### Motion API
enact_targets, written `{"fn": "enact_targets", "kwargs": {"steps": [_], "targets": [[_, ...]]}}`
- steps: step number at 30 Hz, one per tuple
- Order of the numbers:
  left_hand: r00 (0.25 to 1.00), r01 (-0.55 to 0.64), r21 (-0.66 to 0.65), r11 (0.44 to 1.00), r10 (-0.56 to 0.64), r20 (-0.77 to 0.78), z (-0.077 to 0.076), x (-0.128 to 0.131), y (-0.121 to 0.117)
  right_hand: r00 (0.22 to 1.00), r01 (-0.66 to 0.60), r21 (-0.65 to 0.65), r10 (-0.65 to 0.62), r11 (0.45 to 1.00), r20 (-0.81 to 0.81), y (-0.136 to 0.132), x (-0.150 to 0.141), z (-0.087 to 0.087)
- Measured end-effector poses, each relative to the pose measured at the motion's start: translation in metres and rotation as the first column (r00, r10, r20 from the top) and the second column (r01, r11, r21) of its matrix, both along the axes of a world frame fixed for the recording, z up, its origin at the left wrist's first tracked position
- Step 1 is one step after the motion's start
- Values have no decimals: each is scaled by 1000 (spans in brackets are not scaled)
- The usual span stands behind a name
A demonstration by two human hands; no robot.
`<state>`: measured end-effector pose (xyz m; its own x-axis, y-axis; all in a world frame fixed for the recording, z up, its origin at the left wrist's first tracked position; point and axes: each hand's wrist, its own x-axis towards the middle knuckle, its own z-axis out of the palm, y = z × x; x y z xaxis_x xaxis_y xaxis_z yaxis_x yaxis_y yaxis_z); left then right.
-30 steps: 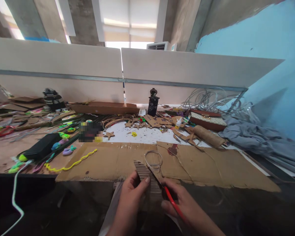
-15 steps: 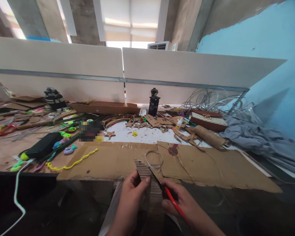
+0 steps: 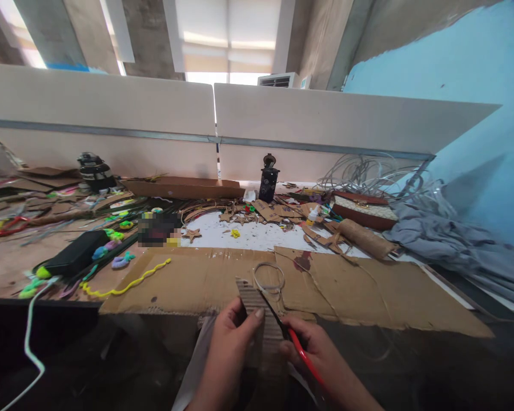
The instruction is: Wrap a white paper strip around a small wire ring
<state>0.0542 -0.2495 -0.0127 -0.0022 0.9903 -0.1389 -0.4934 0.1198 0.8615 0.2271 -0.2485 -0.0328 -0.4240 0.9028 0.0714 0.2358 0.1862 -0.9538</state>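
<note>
My left hand grips a piece of corrugated cardboard, its thumb lying on the ridged face. In my right hand is a pair of scissors with red handles and dark blades. The blades point up and left, lying against the cardboard's right edge; whether they are parted I cannot tell. Just beyond the blades, a ring of pale cord rests on the flat cardboard sheet at the table's front edge. The lower end of the held cardboard fades into shadow below my hands.
A yellow fuzzy strip lies on the sheet's left, near a black case. Cardboard stars and scraps lie farther back, with a black bottle standing behind. On the right are a cardboard roll, a handbag and grey cloth.
My right hand and the scissors have shifted very slightly to the left against the cardboard. The left hand's hold is the same.
</note>
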Motion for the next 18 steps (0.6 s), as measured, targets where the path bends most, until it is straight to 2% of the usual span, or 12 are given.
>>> {"fn": "enact_targets", "kwargs": {"steps": [6, 10, 13, 18], "targets": [[997, -80, -14, 997, 80, 17, -3, 2, 0, 998, -32, -2, 32, 999, -52, 2, 2, -1], [994, -103, -28, 994, 104, 28, -12, 1, 4, 989, 106, -87, -114, 991, -91, -1, 0, -2], [996, -79, -32, 996, 80, 31, -14, 1, 4, 974, 180, -122, -194, 976, -113, -3, -5, 0], [1000, -10, -39, 999, 10, -5, -11, 4, -2, 957, 186, -137, -211, 973, -198, -1, -8, 1]]}}
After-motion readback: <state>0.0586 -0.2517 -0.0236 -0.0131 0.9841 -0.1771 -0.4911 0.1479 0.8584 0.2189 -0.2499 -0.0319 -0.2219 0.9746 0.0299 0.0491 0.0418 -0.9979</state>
